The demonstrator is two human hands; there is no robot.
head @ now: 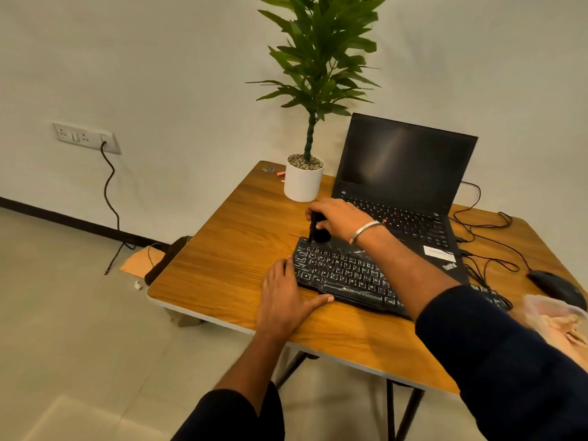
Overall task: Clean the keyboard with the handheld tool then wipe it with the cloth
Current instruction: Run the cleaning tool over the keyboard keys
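A black keyboard (343, 272) with white lettering lies on the wooden table (241, 237), in front of the laptop. My right hand (337, 218) grips a black handheld tool (318, 229), which stands upright with its lower end on the keyboard's far left corner. My left hand (283, 297) rests flat on the table against the keyboard's left end, fingers straight, thumb along the front edge. A pale peach cloth (556, 323) lies at the table's right edge. My right forearm hides the keyboard's right half.
An open black laptop (407, 173) stands behind the keyboard. A white pot with a green plant (304, 183) sits to its left. A black mouse (556, 288) and tangled cables (486, 230) lie at the right. The table's left and front edges are close.
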